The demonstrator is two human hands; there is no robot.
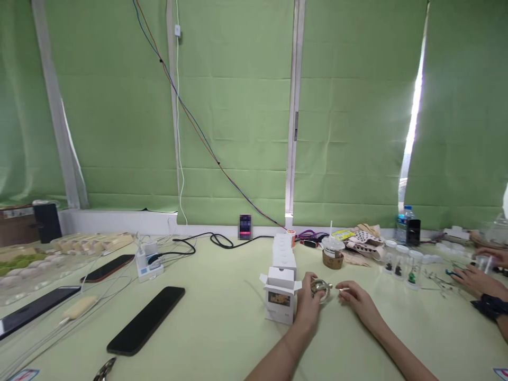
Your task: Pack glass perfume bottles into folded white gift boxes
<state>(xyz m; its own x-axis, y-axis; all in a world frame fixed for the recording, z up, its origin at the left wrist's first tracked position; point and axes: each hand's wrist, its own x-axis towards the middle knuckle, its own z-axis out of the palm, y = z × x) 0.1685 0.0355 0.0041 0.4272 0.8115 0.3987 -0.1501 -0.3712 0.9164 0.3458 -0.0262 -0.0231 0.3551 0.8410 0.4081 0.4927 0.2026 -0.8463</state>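
My left hand point(308, 301) is closed around a shiny, rounded metallic object point(320, 290), just right of an open white box point(280, 296). The box stands upright with its flaps spread and a small picture on its front. My right hand point(357, 300) pinches a small, thin pale piece point(342, 289), a short gap to the right of the metallic object. Behind the open box runs a row of white boxes point(283, 256).
A black phone point(146, 321), a power strip point(150, 267) and cables lie to the left. Beyond my hands are a lidded cup point(332, 253) and cloths point(363, 243). Clear jars point(414, 269) stand at the right, near another person's hands point(478, 280).
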